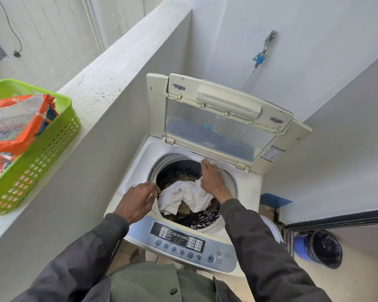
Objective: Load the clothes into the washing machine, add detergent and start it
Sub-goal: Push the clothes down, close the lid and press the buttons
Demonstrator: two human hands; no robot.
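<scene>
Clothes (184, 196) lie in the washer (244, 192), lid (218, 123) raised behind; a basket (52, 149) sits on the ledge (118, 68) to its left, a bin (323, 249) at right.

Home laundry nook, top-loading washing machine (140, 168) against white walls, wall tap (267, 43), green basket (52, 153) on ledge (122, 62)

- 1 washing machine (131, 171)
- 2 hands over machine: left hand (135, 203), right hand (213, 182)
- 1 green basket (52, 144) left of machine
- 1 blue bin (299, 245) right of machine
</scene>
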